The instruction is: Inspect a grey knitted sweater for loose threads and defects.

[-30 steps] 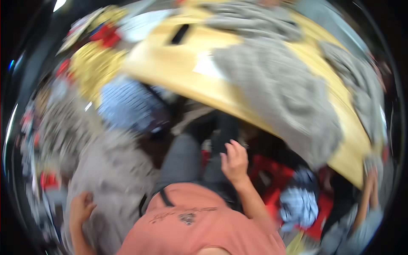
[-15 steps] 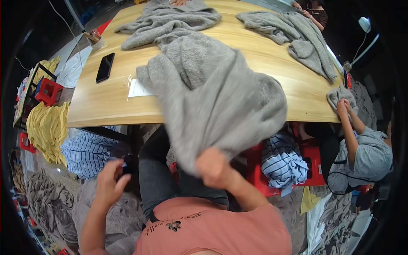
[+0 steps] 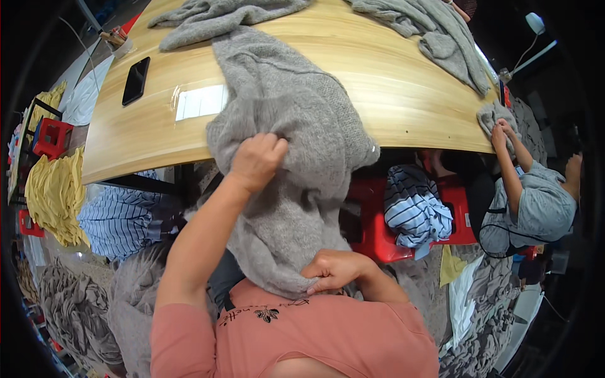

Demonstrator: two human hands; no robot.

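Observation:
A fuzzy grey knitted garment (image 3: 296, 120) hangs from the wooden table (image 3: 391, 94) over its near edge and down onto my lap. My left hand (image 3: 258, 162) is closed in a fist on its upper part, at the table edge, bunching the knit. Close to my body, my right hand (image 3: 337, 269) pinches the garment's lower edge between thumb and fingers. Folds hide the inside of the garment, and its exact kind is not plain. Its far end reaches up to another grey knit piece (image 3: 233, 16) on the tabletop.
A black phone (image 3: 136, 80) and a white paper (image 3: 200, 103) lie left on the table. More grey knits (image 3: 435, 38) lie far right. A co-worker (image 3: 535, 195) handles grey cloth at the right. Red stools (image 3: 378, 220) with striped cloth (image 3: 416, 208) stand below the edge.
My left hand has come up from the lower left and taken hold of the garment. My right hand has drawn its lower edge toward my body. The view has shifted slightly.

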